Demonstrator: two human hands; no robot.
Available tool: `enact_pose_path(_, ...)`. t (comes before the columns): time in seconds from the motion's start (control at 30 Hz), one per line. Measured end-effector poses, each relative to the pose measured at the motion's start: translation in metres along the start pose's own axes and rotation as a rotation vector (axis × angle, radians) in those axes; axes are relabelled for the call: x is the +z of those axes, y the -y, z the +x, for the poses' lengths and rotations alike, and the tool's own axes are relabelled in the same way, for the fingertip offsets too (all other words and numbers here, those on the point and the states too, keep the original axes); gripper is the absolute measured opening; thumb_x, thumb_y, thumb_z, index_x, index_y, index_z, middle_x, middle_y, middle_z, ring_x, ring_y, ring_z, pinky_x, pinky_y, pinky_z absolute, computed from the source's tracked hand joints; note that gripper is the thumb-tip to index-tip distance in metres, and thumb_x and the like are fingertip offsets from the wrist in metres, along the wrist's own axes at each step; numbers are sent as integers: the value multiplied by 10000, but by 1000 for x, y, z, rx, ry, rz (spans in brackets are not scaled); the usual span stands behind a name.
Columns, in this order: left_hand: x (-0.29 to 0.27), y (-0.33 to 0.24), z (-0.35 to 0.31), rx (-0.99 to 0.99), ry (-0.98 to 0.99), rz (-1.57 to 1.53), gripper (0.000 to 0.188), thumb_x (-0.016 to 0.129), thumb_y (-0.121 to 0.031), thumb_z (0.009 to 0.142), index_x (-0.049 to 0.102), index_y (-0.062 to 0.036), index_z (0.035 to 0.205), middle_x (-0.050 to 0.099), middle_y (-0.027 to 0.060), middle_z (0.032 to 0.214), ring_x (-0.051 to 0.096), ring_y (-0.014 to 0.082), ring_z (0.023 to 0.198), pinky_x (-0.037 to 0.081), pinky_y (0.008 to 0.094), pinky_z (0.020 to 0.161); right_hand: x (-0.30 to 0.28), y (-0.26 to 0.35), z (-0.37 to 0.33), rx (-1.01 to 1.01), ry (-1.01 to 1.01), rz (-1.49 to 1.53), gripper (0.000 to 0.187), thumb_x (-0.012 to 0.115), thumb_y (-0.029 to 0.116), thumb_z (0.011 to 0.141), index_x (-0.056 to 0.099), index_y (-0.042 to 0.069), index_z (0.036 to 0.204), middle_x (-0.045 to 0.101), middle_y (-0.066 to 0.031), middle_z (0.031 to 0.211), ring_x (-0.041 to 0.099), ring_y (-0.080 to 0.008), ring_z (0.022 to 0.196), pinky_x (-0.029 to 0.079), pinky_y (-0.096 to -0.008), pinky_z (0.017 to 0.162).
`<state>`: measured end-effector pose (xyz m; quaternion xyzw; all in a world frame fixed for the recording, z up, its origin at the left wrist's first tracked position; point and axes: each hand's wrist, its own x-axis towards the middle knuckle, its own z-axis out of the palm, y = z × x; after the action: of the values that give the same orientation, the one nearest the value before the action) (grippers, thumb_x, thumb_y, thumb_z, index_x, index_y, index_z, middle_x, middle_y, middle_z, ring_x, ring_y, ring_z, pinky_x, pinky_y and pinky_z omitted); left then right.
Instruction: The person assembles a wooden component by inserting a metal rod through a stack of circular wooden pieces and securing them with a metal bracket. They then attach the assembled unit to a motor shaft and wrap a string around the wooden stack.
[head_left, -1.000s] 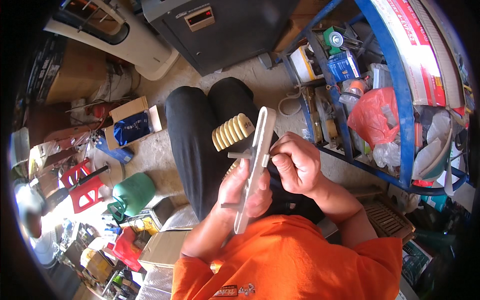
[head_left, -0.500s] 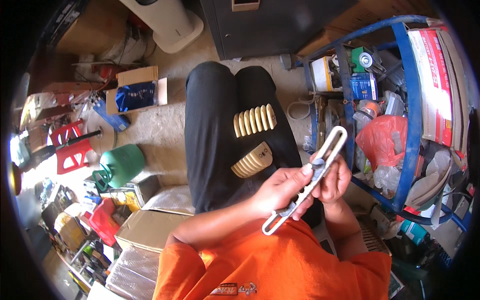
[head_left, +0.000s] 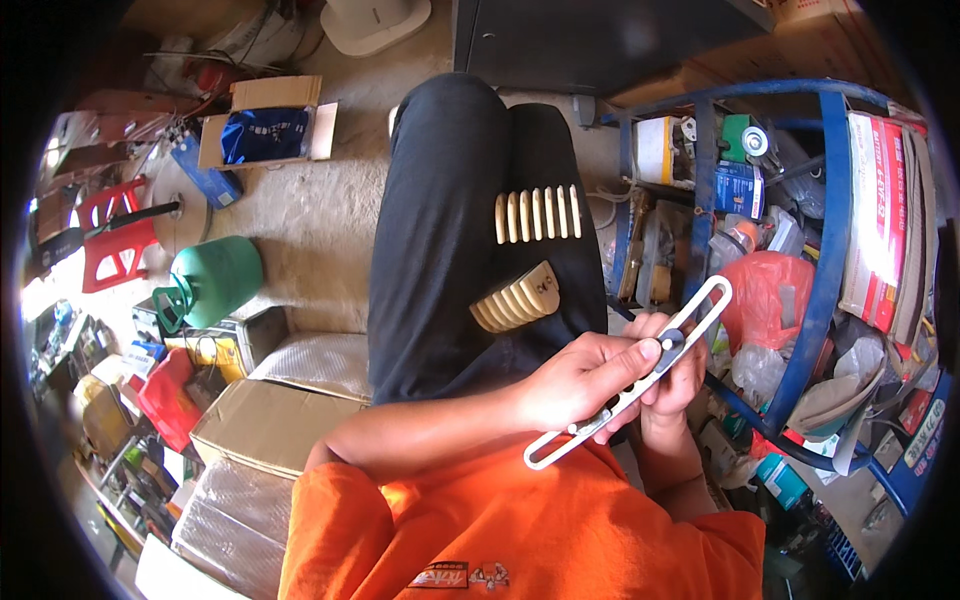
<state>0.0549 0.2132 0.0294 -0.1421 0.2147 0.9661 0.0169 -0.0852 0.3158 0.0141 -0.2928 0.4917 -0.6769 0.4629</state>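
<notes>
- Slotted bar [head_left: 633, 396], pale, two rounded ends: upper end swung to the right since half a second ago, now lying at a flatter slant, right of centre in the frame.
- Left hand [head_left: 580, 382]: closed on the bar, thumb on its upper face beside a dark knob [head_left: 672, 342], fingers bent underneath.
- Right hand [head_left: 678, 385]: fingers curled behind the bar, near the knob; partly hidden, so cannot tell how firmly they grip.
- Orange shirt [head_left: 520, 520]: lower centre.
- Ribbed pieces, two, pale: nearer one [head_left: 518, 303] tilted, farther one [head_left: 537, 214] above it; both on dark trousers [head_left: 440, 240], centre.
- Cardboard box [head_left: 275, 425], closed: lower left.
- Green canister [head_left: 217, 280], on its side: left.
- Blue rack [head_left: 808, 370], holding a red plastic bag [head_left: 768, 290]: right.
- Open carton [head_left: 275, 93], blue packet [head_left: 263, 136] inside: upper left.
- Dark cabinet [head_left: 600, 45]: top centre.
</notes>
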Motion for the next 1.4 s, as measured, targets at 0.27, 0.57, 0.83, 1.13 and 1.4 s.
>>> enact_pose_path(0.27,-1,2,-2,29,43,-70,510,370,-419,1061,603,8,906,560,52,619,543,116,468,464,223,466,8,-4,2,-52,-47,-83,415,407,340,1049,548,0,859,568,-81,687,492,-130,548,375,-263,516)
enact_pose_path(0.57,-6,0,-8,37,13,-67,515,362,-422,1063,601,3,896,547,57,567,537,115,449,432,221,443,10,-3,5,5,31,13,408,387,301,1053,549,6,824,537,-53,599,474,-110,494,354,-229,475)
enact_pose_path(0.83,-13,-1,-10,42,-30,-152,502,365,-428,1058,603,-4,933,564,65,584,555,130,465,460,231,471,17,-12,2,160,-231,-118,425,382,341,1035,572,-3,875,593,-69,719,500,-115,543,417,-261,537)
enact_pose_path(1.13,-37,-24,-49,357,-592,-83,608,356,-531,1026,384,-82,1434,587,86,862,585,181,748,529,327,657,37,-23,43,15,388,-1218,701,828,269,702,528,45,1295,522,-164,1225,563,-358,986,498,-425,862)
enact_pose_path(1.4,-36,-37,-77,484,-573,-91,530,512,-204,1004,318,-54,1474,583,158,1147,578,233,1042,481,370,917,46,-20,44,-24,535,-1278,609,829,168,669,555,42,1198,531,-141,1183,539,-342,1016,465,-438,881)
